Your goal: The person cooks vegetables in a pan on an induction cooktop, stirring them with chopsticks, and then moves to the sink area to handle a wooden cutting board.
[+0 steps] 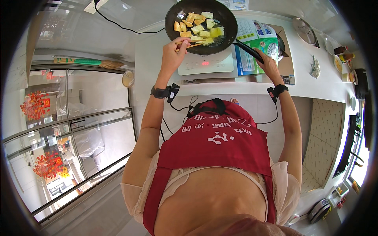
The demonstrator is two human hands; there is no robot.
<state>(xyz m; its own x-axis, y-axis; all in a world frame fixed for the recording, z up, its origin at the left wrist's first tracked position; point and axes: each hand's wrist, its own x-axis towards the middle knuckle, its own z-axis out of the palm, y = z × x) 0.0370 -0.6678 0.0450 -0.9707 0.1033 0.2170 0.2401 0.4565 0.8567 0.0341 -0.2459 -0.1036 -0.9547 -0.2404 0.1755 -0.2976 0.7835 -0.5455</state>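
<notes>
My left hand (176, 53) holds a pair of wooden chopsticks (193, 44), their tips low in a dark frying pan (169, 25), at the near pieces. Several cut pieces that look like tofu (197, 29) lie in the pan with some oil; those towards the left and back are golden brown, others pale. My right hand (268, 63) is closed around the pan's black handle (249, 50). Beneath the pan is a white induction cooker (206, 65) with a lit red display.
A green and white printed packet or sheet (257, 47) covers part of a built-in hob (288, 59) on the right. Farther right on the counter (304, 85) are a metal lid (304, 31), a crumpled bag (315, 67) and jars. A black cable (118, 26) runs left; a cup (128, 78) stands at the left edge.
</notes>
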